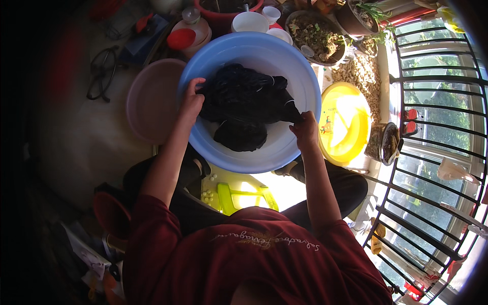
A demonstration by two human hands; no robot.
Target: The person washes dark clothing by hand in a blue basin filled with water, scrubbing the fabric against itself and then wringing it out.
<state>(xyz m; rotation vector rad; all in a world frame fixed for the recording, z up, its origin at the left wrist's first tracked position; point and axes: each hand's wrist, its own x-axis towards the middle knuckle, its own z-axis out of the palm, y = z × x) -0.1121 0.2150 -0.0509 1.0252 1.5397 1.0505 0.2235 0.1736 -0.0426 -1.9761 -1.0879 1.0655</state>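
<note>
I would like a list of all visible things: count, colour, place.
Blue basin: one, blue, centre
Dark cloth: uncountable, black, in blue basin
Pink basin: one, pink, centre left
Yellow basin: one, yellow, centre right
Bowls: several, white, beyond blue basin
Plant pots: several, brown, upper right
Nut-like pile: uncountable, tan, beyond yellow basin
Jar: one, dark, beside yellow basin
Railing: one, black, far right
Plastic piece: one, green, lower centre
Clutter: uncountable, mixed, lower left
Shirt: one, dark red, bottom
Left hand: one, bare, at blue basin's left rim
Right hand: one, bare, gripping dark cloth
</note>
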